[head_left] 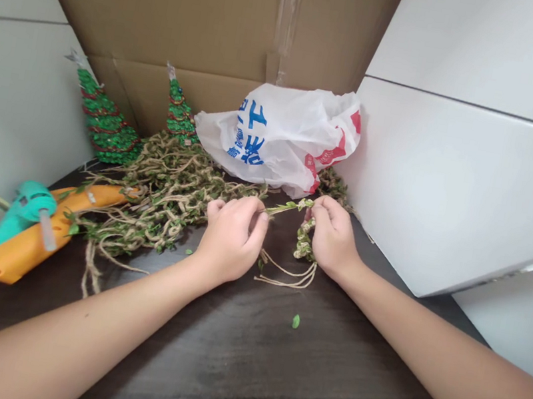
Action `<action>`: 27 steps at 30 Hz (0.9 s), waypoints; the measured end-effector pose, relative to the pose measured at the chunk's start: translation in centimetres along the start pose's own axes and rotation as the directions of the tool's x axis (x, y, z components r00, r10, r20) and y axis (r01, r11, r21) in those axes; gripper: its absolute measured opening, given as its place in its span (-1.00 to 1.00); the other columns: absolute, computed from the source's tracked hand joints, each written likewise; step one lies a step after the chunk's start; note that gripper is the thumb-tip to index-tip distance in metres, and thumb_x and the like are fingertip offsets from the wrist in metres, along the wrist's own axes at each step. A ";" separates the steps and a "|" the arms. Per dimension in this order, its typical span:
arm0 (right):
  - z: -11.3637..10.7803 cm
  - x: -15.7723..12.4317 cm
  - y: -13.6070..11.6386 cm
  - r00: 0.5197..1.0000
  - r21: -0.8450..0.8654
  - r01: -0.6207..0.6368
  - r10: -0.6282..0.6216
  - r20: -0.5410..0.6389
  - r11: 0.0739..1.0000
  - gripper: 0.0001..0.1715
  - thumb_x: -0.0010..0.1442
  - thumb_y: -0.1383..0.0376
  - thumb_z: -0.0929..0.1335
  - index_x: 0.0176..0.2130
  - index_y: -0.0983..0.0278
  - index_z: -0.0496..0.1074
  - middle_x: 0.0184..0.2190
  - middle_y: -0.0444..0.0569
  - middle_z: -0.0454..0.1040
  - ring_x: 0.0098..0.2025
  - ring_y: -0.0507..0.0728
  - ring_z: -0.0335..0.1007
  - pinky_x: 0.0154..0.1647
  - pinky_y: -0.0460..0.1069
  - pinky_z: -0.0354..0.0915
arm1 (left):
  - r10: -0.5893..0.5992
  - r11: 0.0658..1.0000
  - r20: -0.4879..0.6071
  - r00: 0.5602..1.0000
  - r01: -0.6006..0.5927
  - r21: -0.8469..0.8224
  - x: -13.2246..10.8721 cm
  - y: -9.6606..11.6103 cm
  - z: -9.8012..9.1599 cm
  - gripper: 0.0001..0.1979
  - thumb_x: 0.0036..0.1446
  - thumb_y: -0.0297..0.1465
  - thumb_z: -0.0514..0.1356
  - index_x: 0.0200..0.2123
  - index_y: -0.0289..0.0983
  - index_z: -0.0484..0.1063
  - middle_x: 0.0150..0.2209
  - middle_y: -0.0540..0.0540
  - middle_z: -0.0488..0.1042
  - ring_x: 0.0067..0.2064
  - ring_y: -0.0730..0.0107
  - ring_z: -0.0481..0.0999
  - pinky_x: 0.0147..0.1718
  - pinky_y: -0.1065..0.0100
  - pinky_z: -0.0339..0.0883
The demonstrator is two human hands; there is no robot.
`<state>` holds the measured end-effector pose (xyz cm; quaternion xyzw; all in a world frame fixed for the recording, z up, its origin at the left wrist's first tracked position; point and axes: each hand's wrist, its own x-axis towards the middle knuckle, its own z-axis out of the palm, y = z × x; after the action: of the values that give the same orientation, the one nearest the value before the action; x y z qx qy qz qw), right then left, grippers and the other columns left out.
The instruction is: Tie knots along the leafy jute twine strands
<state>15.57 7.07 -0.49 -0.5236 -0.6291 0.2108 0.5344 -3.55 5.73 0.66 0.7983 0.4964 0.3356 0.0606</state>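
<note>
I could pass over the near tabletop between the forearms; beyond, the twine pile, plastic bag and right white panel block me

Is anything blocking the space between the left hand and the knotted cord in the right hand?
Nothing visible: leafy strands run from the left hand to the knotted cord in the right hand. The white bag lies behind them.

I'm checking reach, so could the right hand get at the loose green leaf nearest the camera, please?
Probably yes: nothing covers the loose green leaf, though the right hand holds the leafy twine.
</note>
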 end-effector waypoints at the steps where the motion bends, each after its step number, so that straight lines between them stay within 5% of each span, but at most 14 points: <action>1: 0.0 -0.1 -0.1 0.999 -0.013 0.027 -0.027 0.023 1.000 -0.72 0.30 0.33 0.21 -0.47 0.21 0.20 -0.55 -0.16 0.25 -0.48 0.07 0.20 -0.40 0.00 0.15 | -0.007 1.000 -0.024 1.000 0.007 0.001 0.0 0.0 0.1 -0.86 0.35 -0.33 0.00 -0.17 -0.21 0.32 -0.22 -0.06 0.46 -0.12 0.21 0.43 -0.04 0.10 0.05; 6: 0.1 -0.8 -0.8 0.958 -0.148 0.247 -0.218 0.188 0.958 -0.85 0.28 0.32 0.27 -0.37 0.23 0.28 -0.46 -0.13 0.33 -0.40 0.08 0.27 -0.31 0.01 0.17 | -0.004 0.998 -0.234 0.972 0.021 0.067 -0.5 0.1 0.4 -0.60 0.25 -0.35 0.12 0.15 -0.18 0.20 0.10 -0.23 0.19 0.19 0.05 0.22 0.11 0.03 0.10; 9: 0.2 -0.9 -0.9 0.943 -0.202 0.281 -0.231 0.240 0.938 -0.90 0.25 0.33 0.29 -0.35 0.24 0.31 -0.42 -0.11 0.36 -0.37 0.09 0.29 -0.29 0.01 0.17 | 0.066 0.994 -0.283 0.957 -0.038 0.102 -0.8 0.4 0.4 -0.49 0.24 -0.38 0.13 0.24 -0.12 0.15 0.19 -0.23 0.08 0.23 0.05 0.17 0.21 0.00 0.03; 13: 0.2 -0.9 -0.8 0.933 -0.216 0.287 -0.222 0.282 0.933 -0.91 0.25 0.35 0.29 -0.35 0.24 0.31 -0.40 -0.10 0.38 -0.34 0.09 0.31 -0.26 0.01 0.19 | 0.168 0.985 -0.181 0.969 -0.157 0.071 -0.8 0.5 0.3 -0.51 0.26 -0.41 0.10 0.25 -0.10 0.21 0.28 -0.19 0.07 0.31 0.06 0.11 0.27 0.04 -0.04; 18: 0.1 -1.2 -1.0 0.859 -0.108 0.400 -0.332 0.390 0.910 -0.90 0.32 0.34 0.24 -0.29 0.24 0.29 -0.34 -0.06 0.37 -0.28 0.11 0.30 -0.21 0.03 0.21 | 0.227 0.974 0.092 0.970 -0.225 -0.031 -0.4 0.2 0.4 -0.65 0.37 -0.39 0.00 0.18 -0.17 0.29 0.10 -0.12 0.48 0.13 0.19 0.37 0.13 0.09 0.04; 27: 0.2 -1.1 -1.0 0.866 -0.163 0.373 -0.280 0.414 0.914 -0.96 0.32 0.31 0.29 -0.20 0.24 0.33 -0.32 -0.09 0.38 -0.29 0.08 0.30 -0.20 0.02 0.22 | 0.089 0.995 -0.001 0.996 -0.089 -0.041 -0.2 0.0 0.4 -0.70 0.41 -0.38 -0.05 0.07 -0.19 0.39 -0.08 -0.08 0.59 -0.04 0.23 0.48 -0.02 0.13 0.02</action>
<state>14.88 5.76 -0.26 -0.4177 -0.8215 0.1380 0.3629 -3.40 5.68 0.21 0.8182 0.4535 0.3479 0.0619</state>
